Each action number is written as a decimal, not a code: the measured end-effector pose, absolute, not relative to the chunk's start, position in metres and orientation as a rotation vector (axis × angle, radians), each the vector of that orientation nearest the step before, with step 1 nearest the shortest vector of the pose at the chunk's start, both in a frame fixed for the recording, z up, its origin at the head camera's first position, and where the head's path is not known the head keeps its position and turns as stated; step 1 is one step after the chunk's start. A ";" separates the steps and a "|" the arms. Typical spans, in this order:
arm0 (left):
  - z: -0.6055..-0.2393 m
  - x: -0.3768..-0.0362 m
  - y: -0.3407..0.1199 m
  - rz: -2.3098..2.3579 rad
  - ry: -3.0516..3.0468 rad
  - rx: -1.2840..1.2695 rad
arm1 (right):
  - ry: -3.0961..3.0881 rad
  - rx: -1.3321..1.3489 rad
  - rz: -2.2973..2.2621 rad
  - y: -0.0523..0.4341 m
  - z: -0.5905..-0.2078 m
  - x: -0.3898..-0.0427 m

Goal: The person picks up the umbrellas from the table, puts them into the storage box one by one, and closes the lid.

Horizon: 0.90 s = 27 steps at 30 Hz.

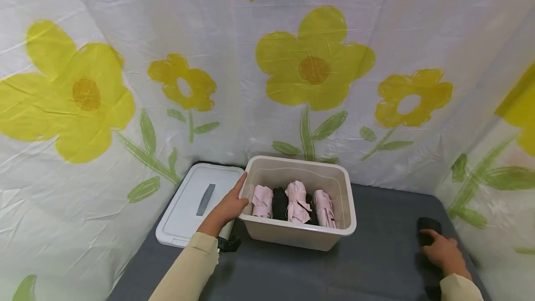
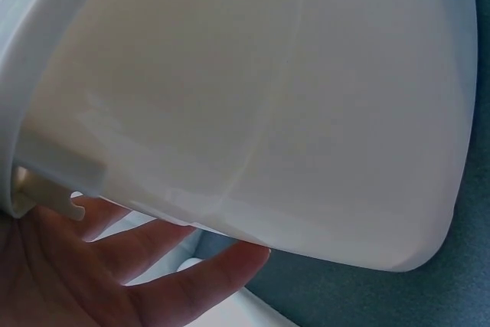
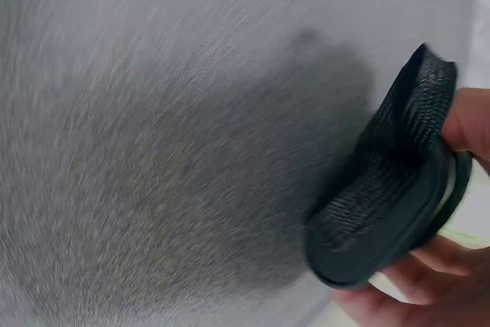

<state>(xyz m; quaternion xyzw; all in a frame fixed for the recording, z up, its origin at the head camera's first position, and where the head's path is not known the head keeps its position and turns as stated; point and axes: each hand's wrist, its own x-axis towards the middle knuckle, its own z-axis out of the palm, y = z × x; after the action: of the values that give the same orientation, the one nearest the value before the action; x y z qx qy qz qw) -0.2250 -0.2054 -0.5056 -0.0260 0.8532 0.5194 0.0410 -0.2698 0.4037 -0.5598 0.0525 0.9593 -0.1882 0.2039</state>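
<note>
Black fabric-covered case (image 1: 428, 226), oblong, lies near the right edge of the grey surface (image 1: 376, 264), long axis running roughly front to back; right hand (image 1: 445, 253) grips its near end, fingers curled round it. Cream plastic bin (image 1: 298, 236) sits toward the back middle of the surface, holding rolled pink and black bundles (image 1: 297, 201) standing upright. Left hand (image 1: 227, 208) rests flat against the bin's left wall, fingers straight. White lid (image 1: 184, 212) lies just beside it at the back left corner. Open grey surface between bin and case.
</note>
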 end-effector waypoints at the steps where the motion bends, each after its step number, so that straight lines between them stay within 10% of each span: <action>1: -0.506 -0.225 -0.206 1.586 2.613 -0.081 | 2.684 0.146 -0.555 0.403 -0.559 -0.268; 13: -0.505 -0.226 -0.206 1.568 2.604 -0.081 | 2.151 0.394 -1.602 0.374 -0.540 -0.242; 27: -0.506 -0.229 -0.208 1.569 2.593 -0.061 | 2.143 0.019 -1.855 0.321 -0.507 -0.226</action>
<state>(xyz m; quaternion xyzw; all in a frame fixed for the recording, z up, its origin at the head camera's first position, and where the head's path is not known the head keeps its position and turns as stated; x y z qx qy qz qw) -0.2286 -0.2084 -0.5063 -0.0200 0.8542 0.5167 0.0552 -0.2256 0.3205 -0.5068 0.0067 0.7472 -0.6466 0.1531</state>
